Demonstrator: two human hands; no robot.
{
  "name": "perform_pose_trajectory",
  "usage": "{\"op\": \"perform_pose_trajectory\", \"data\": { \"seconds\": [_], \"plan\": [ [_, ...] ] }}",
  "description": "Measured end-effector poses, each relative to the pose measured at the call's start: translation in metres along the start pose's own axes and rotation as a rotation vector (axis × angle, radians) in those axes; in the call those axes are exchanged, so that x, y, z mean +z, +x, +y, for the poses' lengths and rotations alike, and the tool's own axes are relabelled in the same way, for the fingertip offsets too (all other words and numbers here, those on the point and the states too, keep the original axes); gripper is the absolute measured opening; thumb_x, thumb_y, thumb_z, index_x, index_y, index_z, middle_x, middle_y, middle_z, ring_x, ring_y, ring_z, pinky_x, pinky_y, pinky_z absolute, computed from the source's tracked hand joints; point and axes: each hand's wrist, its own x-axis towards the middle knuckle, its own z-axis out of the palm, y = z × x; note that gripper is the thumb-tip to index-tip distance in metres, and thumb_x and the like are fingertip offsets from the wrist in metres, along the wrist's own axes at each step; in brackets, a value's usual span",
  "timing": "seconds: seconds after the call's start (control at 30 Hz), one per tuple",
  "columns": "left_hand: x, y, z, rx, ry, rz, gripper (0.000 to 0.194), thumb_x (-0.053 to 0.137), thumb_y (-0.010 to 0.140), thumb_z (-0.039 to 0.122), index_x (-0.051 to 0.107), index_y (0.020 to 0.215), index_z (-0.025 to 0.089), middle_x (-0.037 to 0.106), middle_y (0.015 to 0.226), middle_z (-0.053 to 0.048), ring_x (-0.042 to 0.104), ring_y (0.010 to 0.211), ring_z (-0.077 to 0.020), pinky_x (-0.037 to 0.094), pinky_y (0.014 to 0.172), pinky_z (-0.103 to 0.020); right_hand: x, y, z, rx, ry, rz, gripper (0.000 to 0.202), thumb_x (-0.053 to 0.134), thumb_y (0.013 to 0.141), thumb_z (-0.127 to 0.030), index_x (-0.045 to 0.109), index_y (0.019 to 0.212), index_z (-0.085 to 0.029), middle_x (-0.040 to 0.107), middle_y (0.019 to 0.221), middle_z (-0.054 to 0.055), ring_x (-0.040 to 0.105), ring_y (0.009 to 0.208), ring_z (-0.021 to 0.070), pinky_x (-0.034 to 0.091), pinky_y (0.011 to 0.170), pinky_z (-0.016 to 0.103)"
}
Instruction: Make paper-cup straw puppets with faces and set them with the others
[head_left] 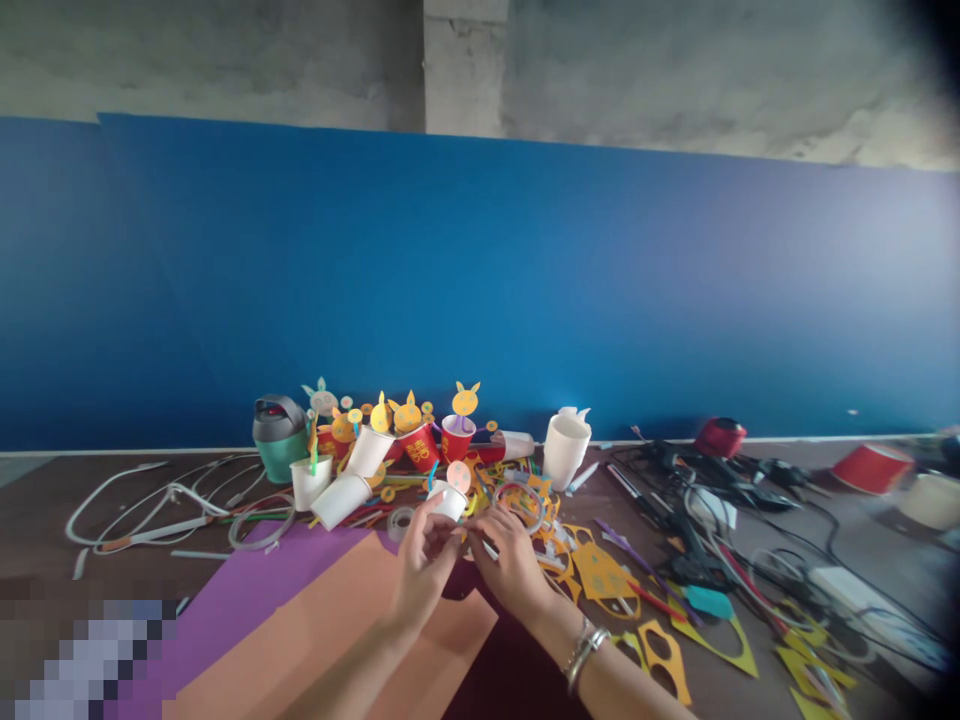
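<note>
My left hand (426, 562) and my right hand (511, 565) meet over the near edge of the table, fingertips pinched close together. What they pinch is small and mostly hidden by the fingers. A slim white tip (490, 549) shows by my right fingers; I cannot tell its kind. Right behind my left fingers stands a white paper cup (448, 502) with a pink round paper face (458, 478) above it. Beneath my hands lie an orange paper sheet (330, 610), a purple sheet (247, 590) and a dark maroon sheet (480, 680).
Behind, paper cups with yellow animal faces (465, 402) stand by a blue partition (480, 280). A tape roll (400, 522), a green-grey container (279, 440) and a tall white cup (567, 450) are nearby. Yellow paper scraps (600, 570) and black cables (697, 530) crowd the right side.
</note>
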Motion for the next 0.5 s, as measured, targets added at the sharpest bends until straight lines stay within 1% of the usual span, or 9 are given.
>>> {"op": "perform_pose_trajectory", "data": {
  "seconds": [0.07,0.13,0.27,0.33,0.5],
  "plan": [
    [-0.0004,-0.0005,0.0022,0.014,0.043,0.026,0.046,0.063,0.079,0.027,0.047,0.122,0.022,0.058,0.095,-0.004,0.061,0.076,-0.0160,0.055,0.068,-0.031,0.0015,0.0004,0.0020,0.053,0.098,0.018,0.018,0.050,0.089,-0.015,0.068,0.090,-0.020,0.066,0.084,0.005,0.058,0.081,0.0187,0.043,0.076,0.030],
    [-0.0011,-0.0006,0.0038,0.029,0.110,0.038,0.043,0.063,0.080,0.027,0.048,0.120,0.022,0.057,0.096,-0.003,0.059,0.074,-0.0144,0.055,0.067,-0.029,0.0029,0.0006,0.0037,0.100,0.171,0.015,0.018,0.051,0.087,-0.014,0.069,0.089,-0.019,0.066,0.084,0.005,0.059,0.080,0.0176,0.044,0.074,0.028],
    [-0.0029,-0.0007,0.0045,0.036,0.185,0.035,0.040,0.059,0.083,0.027,0.048,0.121,0.021,0.060,0.082,0.000,0.059,0.071,-0.0146,0.052,0.065,-0.026,0.0045,0.0007,0.0054,0.117,0.218,-0.024,0.016,0.055,0.083,-0.012,0.070,0.083,-0.018,0.064,0.077,0.003,0.058,0.073,0.0163,0.044,0.069,0.026],
    [-0.0034,-0.0007,0.0039,0.036,0.180,0.047,0.040,0.059,0.083,0.027,0.049,0.121,0.020,0.060,0.078,0.000,0.059,0.070,-0.0150,0.051,0.064,-0.026,0.0041,0.0009,0.0056,0.113,0.229,-0.053,0.016,0.056,0.082,-0.012,0.071,0.082,-0.018,0.063,0.074,0.003,0.057,0.071,0.0159,0.044,0.068,0.026],
    [-0.0040,0.0007,0.0021,0.032,0.096,0.028,0.042,0.059,0.083,0.027,0.047,0.123,0.021,0.062,0.080,0.000,0.061,0.072,-0.0151,0.051,0.068,-0.027,0.0028,0.0013,0.0050,0.157,0.279,-0.091,0.019,0.056,0.081,-0.013,0.074,0.086,-0.019,0.064,0.075,0.003,0.058,0.072,0.0159,0.046,0.069,0.026]
  ]
}}
